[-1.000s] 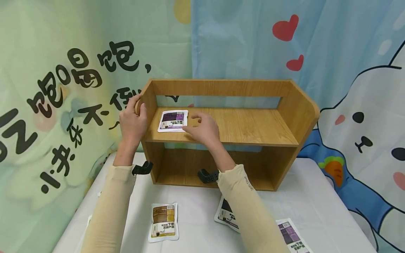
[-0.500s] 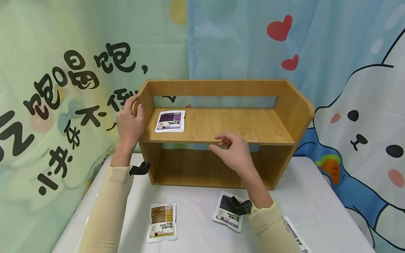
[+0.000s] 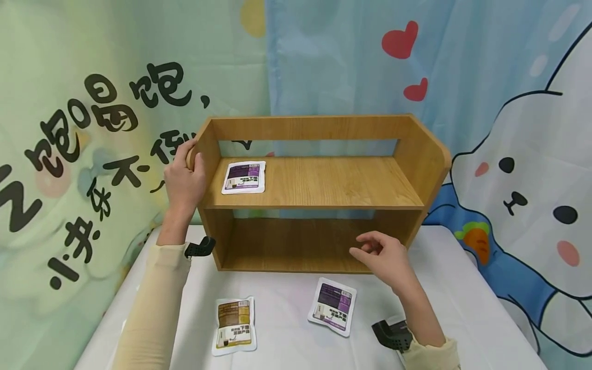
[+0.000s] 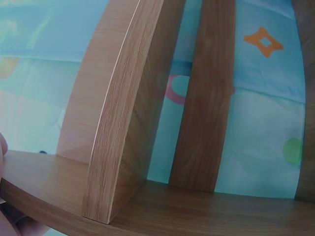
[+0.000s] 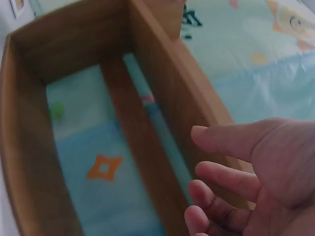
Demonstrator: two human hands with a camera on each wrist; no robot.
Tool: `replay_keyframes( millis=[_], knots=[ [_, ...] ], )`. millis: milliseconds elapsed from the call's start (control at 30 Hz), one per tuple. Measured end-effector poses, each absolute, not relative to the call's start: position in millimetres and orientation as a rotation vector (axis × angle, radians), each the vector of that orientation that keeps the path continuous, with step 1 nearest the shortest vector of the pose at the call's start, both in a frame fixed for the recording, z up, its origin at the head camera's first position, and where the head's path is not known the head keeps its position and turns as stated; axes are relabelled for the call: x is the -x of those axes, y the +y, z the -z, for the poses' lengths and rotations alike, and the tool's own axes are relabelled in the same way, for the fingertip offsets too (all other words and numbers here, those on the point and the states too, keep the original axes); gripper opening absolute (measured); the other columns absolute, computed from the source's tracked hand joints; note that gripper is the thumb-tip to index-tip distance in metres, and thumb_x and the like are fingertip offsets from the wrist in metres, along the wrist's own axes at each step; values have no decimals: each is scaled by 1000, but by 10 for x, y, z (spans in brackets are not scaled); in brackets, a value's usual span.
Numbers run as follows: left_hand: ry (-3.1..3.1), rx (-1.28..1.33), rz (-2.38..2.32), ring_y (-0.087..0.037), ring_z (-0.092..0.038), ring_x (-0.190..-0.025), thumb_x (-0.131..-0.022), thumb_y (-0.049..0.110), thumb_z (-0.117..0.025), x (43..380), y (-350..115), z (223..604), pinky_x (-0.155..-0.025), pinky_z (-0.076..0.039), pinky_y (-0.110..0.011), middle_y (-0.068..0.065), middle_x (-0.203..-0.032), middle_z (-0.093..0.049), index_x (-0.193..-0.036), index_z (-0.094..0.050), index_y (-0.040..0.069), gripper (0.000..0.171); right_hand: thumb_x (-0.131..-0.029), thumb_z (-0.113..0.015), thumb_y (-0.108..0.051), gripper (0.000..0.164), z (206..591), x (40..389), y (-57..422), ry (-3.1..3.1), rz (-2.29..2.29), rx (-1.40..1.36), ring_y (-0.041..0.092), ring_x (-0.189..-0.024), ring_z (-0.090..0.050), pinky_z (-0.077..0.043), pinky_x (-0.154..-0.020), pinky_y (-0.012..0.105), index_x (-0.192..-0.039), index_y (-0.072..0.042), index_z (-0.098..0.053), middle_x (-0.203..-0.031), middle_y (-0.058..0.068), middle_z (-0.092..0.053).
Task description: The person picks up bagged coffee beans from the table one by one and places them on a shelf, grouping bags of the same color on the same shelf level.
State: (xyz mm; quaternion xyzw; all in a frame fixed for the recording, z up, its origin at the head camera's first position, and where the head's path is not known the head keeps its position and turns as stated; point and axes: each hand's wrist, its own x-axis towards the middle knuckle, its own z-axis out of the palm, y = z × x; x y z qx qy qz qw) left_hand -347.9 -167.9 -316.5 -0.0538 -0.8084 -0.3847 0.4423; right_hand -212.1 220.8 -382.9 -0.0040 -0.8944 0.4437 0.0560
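Observation:
A two-tier wooden desk shelf (image 3: 324, 182) stands on the white-covered table. In the head view my left hand (image 3: 185, 177) grips the upper front edge of its left side panel, thumb on the near side. One flat white pouch with a purple label (image 3: 243, 177) lies at the left end of the upper tier. My right hand (image 3: 384, 257) holds nothing; its fingers are loosely bent in front of the lower tier's right end. The right wrist view shows the same hand (image 5: 280, 167) with thumb and fingers apart, overlapping the shelf board (image 5: 182, 69).
On the table before the shelf lie a pouch with a brown-gold label (image 3: 235, 326) and another purple-labelled pouch (image 3: 333, 307). A black wrist camera (image 3: 392, 335) largely hides a further white item below it. Printed curtains (image 3: 324, 61) hang close behind the shelf.
My right hand has moved away from the pouch on the upper tier, down and to the right. That pouch stays in place, and my left hand keeps its grip on the side panel.

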Motion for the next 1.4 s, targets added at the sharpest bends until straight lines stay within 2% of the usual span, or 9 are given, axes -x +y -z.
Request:
replay_keyframes(
  millis=[100,267,467,633,733,867,1067,1267,1400],
  knots=[
    [-2006,133,957,-31,-64,-71,-100,22,-51,3481,-1681,3158,-57,-48,-40,-18,-112,-68,-130,-60,11,34,-89,-72,-21,37,3944,2062,2406,-2751,-1349,51,25,-86,-48,-45,-64,27,-118,1,-63,-94,11,-57],
    [-2003,118,971,-32,-62,-67,-100,22,-51,3458,-1679,3182,-55,-46,-38,-18,-109,-68,-130,-60,11,34,-88,-73,-24,42,4164,1920,2733,-2840,-1289,132,27,-89,-51,-46,-67,32,-117,3,-62,-96,11,-59],
    [-2022,126,964,-32,-63,-68,-100,22,-50,3447,-1671,3227,-55,-47,-38,-18,-112,-68,-131,-60,11,34,-87,-73,-32,53,4480,1702,3086,-2959,-1257,398,28,-89,-53,-47,-71,36,-122,5,-58,-97,12,-60],
    [-2014,142,963,-31,-61,-63,-100,22,-50,3472,-1663,3242,-52,-45,-37,-19,-108,-68,-130,-59,10,34,-88,-72,-36,61,4729,1562,3315,-3040,-1222,544,36,-94,-56,-49,-78,49,-125,9,-53,-103,25,-60],
    [-2003,146,960,-32,-63,-68,-100,21,-50,3485,-1665,3237,-54,-46,-38,-19,-112,-67,-129,-60,10,33,-87,-72,-38,66,4849,1499,3413,-3073,-1212,600,42,-97,-55,-49,-79,53,-126,11,-50,-111,34,-55],
    [-1997,150,957,-32,-63,-67,-100,21,-51,3494,-1663,3230,-53,-46,-39,-19,-111,-68,-129,-60,10,33,-81,-75,-48,79,5076,1463,3543,-3106,-1229,687,49,-102,-51,-48,-78,56,-130,8,-49,-119,39,-49],
    [-1992,152,961,-34,-65,-72,-100,22,-51,3490,-1657,3204,-56,-50,-42,-19,-113,-67,-129,-60,10,32,-63,-77,-65,106,5605,1533,3815,-3196,-1111,632,59,-108,-44,-47,-79,59,-137,4,-44,-125,44,-41],
    [-1985,158,965,-34,-65,-71,-100,21,-51,3478,-1663,3178,-55,-50,-42,-20,-112,-67,-129,-59,10,32,-60,-79,-66,115,5612,1485,3679,-3239,-1132,647,55,-108,-44,-43,-83,63,-140,5,-38,-121,39,-43],
    [-1986,158,962,-33,-64,-70,-100,21,-51,3470,-1663,3173,-54,-48,-41,-19,-112,-67,-129,-59,11,33,-61,-81,-63,113,5509,1449,3542,-3285,-1089,550,53,-109,-43,-39,-88,66,-140,6,-38,-121,37,-43]
  ],
)
